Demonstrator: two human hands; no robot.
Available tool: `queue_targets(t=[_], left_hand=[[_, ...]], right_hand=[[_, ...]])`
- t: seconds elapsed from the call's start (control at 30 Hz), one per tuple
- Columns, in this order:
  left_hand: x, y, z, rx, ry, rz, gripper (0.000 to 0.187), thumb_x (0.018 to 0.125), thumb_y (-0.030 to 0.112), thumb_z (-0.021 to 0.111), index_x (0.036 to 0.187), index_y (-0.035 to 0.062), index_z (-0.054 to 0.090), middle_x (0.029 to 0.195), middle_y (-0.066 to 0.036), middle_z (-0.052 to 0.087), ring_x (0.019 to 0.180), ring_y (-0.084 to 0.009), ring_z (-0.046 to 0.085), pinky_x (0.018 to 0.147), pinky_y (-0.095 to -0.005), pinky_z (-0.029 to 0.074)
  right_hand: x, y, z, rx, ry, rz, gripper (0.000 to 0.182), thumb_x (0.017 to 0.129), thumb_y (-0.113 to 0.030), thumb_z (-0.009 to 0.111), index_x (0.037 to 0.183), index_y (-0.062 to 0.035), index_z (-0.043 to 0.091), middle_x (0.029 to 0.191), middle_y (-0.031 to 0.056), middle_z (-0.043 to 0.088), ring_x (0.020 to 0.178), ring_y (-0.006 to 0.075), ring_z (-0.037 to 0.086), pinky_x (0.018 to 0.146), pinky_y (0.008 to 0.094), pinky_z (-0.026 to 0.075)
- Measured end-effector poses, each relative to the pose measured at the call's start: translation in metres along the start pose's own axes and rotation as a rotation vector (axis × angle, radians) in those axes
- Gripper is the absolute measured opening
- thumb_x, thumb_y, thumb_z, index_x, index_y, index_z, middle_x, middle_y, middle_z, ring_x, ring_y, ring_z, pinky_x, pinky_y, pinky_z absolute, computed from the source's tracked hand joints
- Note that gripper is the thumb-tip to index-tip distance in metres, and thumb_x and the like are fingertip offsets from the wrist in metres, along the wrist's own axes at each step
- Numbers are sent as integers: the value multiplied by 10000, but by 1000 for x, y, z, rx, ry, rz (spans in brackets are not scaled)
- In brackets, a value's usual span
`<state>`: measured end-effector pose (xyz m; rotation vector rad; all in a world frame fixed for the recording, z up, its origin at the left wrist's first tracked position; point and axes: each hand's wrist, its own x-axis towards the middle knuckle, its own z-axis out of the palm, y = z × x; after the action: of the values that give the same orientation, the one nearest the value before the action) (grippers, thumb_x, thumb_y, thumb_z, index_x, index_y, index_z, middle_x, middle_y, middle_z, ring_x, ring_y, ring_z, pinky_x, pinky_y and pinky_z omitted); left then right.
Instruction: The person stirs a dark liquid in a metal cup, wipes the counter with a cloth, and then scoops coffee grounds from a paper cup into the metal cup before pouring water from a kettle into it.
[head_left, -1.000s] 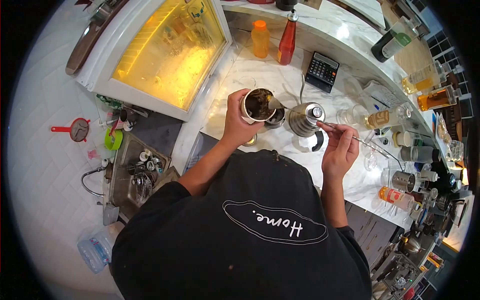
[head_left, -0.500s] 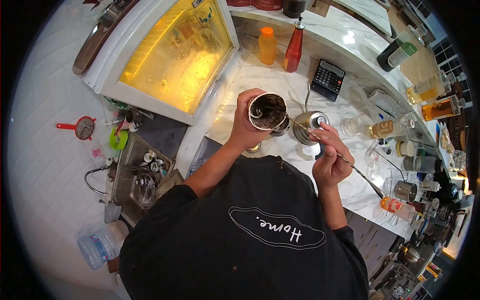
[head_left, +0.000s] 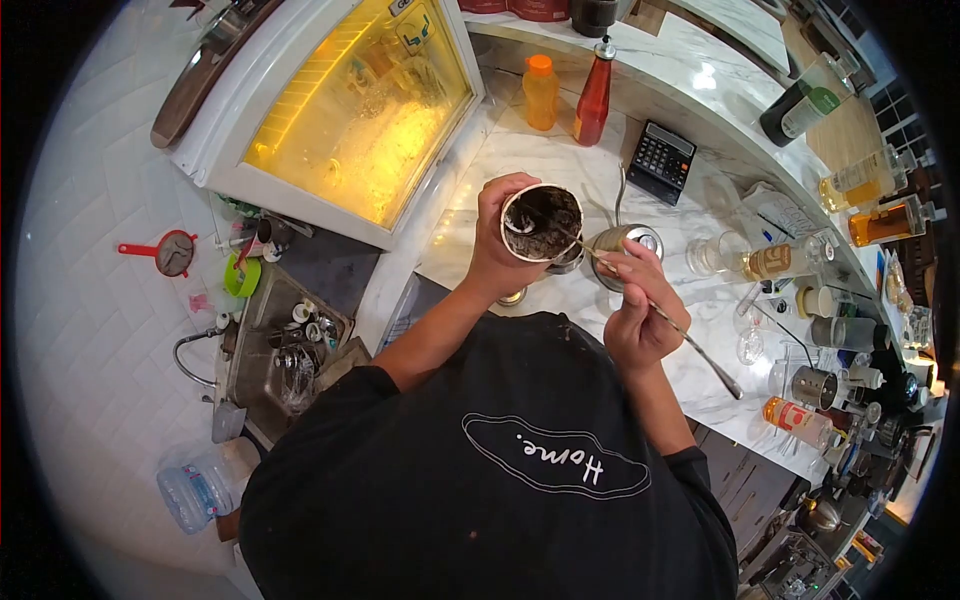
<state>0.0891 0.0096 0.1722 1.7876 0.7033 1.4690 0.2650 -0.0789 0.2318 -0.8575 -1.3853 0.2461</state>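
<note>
My left hand [head_left: 495, 240] is wrapped around a white-rimmed cup [head_left: 506, 240], tilted so its mouth faces me. Dark brown residue [head_left: 548, 243] coats the inside. In my right hand [head_left: 645, 310] is a long twisted bar spoon [head_left: 690, 346], pinched by the fingers. One end of it reaches into the cup, and the other sticks out to the lower right. Behind my right fingers a metal canister [head_left: 612, 240] stands on the marble counter [head_left: 560, 320], partly covered by the hand.
A calculator [head_left: 660, 162], a red sauce bottle [head_left: 593, 95] and an orange-capped bottle [head_left: 540, 92] stand along the back. A lit display case [head_left: 375, 110] is at the left, above a sink [head_left: 255, 345] holding dishes. Several bottles and glasses line the right side.
My right hand has moved left and slightly down, pushing the spoon deeper into the cup. The cup has stayed nearly in place in my left hand.
</note>
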Motion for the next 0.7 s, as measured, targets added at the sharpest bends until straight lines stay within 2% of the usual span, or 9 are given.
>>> queue_targets(t=[0.47,0.57,0.7], left_hand=[[-1,-8,-1,68,-13,9,967,675,-81,900,1420,51,298,1414,-171,471,1280,-248,593,1076,-363,529],[1,-7,-2,70,3,13,971,669,-86,900,1420,56,302,1414,-172,469,1277,-247,592,1075,-364,528],[-3,-14,-4,25,-8,15,962,663,-80,905,1412,64,319,1414,-170,464,1271,-243,591,1075,-362,523]], right_hand=[[-3,1,0,-47,-17,-20,224,1103,-207,547,1052,-15,650,909,160,768,937,314,778,988,541,548],[-7,-1,-3,-70,-94,-10,285,1129,-223,486,1076,18,628,902,181,767,918,326,774,1019,594,522],[-12,-2,-4,-45,-97,15,273,1121,-216,497,1059,10,638,903,175,765,921,318,773,1018,580,525]])
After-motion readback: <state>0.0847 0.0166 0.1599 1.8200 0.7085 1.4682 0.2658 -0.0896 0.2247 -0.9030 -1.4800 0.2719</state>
